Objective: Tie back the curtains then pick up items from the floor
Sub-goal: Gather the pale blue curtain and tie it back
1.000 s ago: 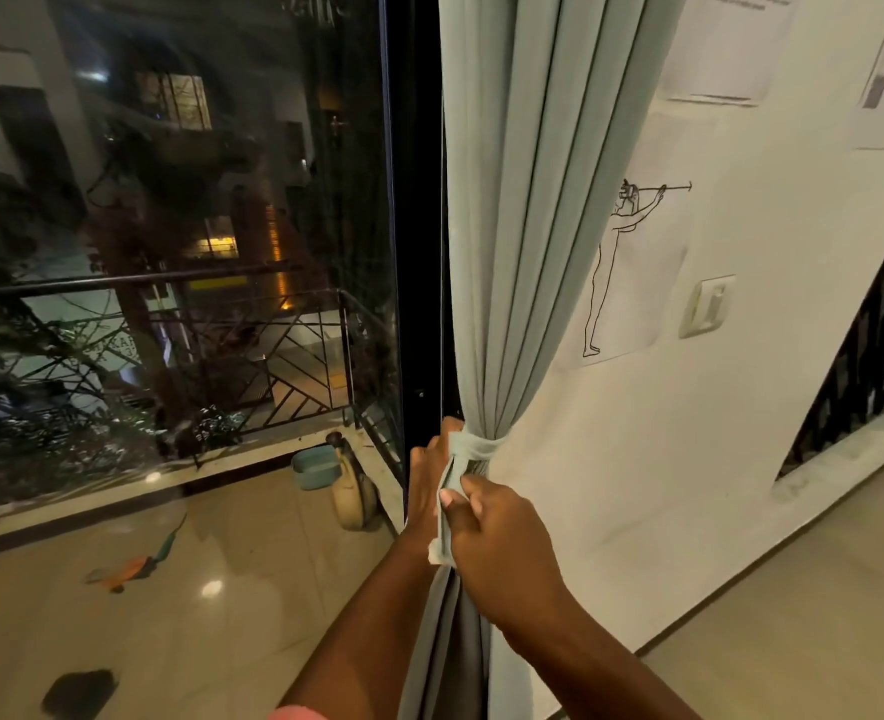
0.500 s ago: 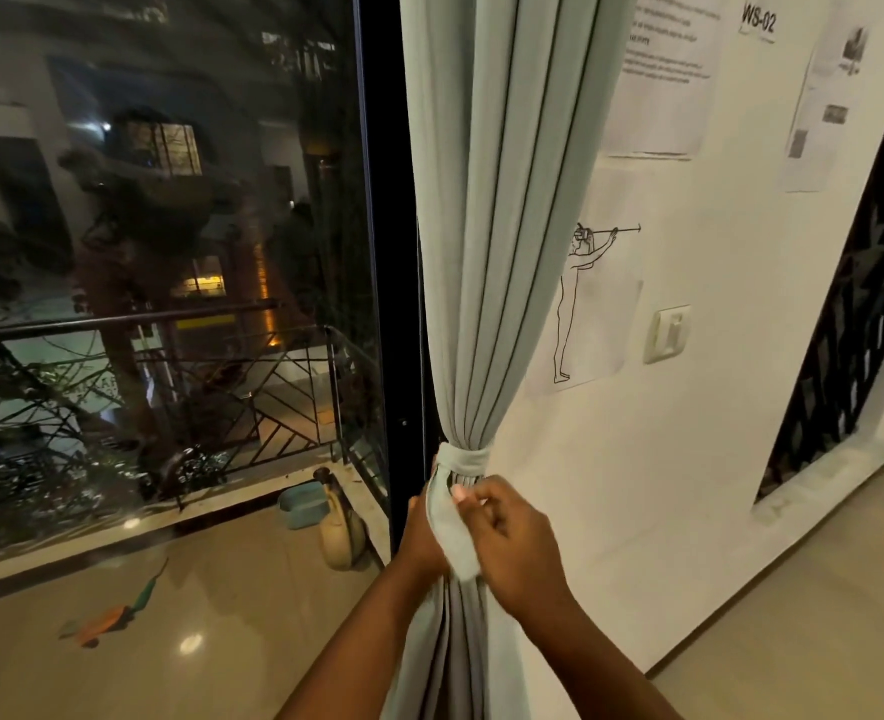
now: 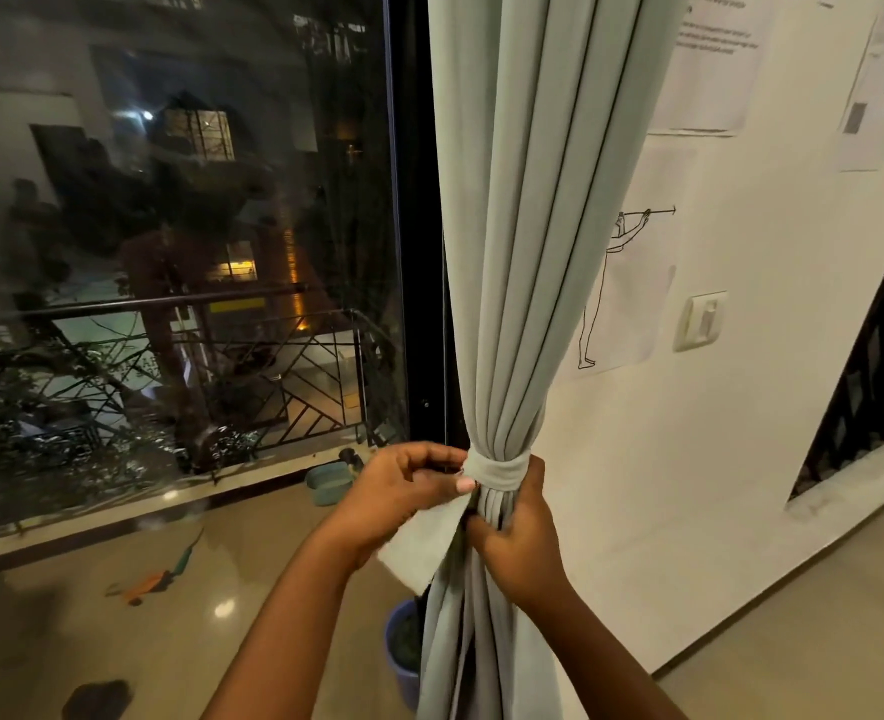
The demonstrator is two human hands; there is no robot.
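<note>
I see the pale curtain gathered against the wall, cinched by its tie band. My left hand pinches the band's loose end; my right hand has its fingers curled round the bunched folds just below.

The pale grey-green curtain hangs gathered beside the black door frame, cinched by a tie-back band of the same fabric. The left hand pinches the band's left edge between thumb and fingers, while the right hand grips the bunched folds just below the band. On the white wall are a line drawing, a light switch and printed sheets; a blue pot stands at the curtain's foot.
</note>
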